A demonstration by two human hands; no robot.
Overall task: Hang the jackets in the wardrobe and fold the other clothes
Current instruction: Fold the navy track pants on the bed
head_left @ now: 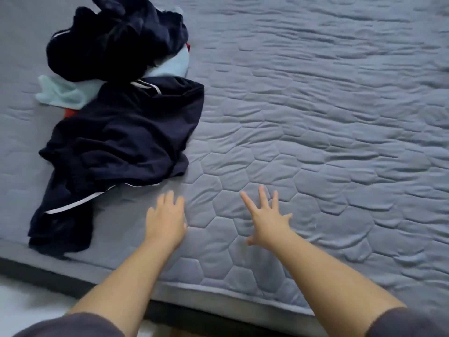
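Note:
A pile of clothes lies at the left of the bed. A dark navy garment with white piping (126,142) is spread in front, its end reaching the bed's near edge. Behind it sits a crumpled dark navy garment (114,37) on top of a pale blue piece (65,92), with a bit of red cloth (69,113) showing between them. My left hand (166,218) hovers just right of the front garment with relaxed fingers and holds nothing. My right hand (267,221) is stretched out over the bedcover with its fingers spread wide, also holding nothing.
The bed carries a grey-blue quilted cover (328,132) with a hexagon pattern, wrinkled toward the back. Its near edge (218,291) runs diagonally across the bottom, with a dark bed base and pale floor (26,300) below it at the left.

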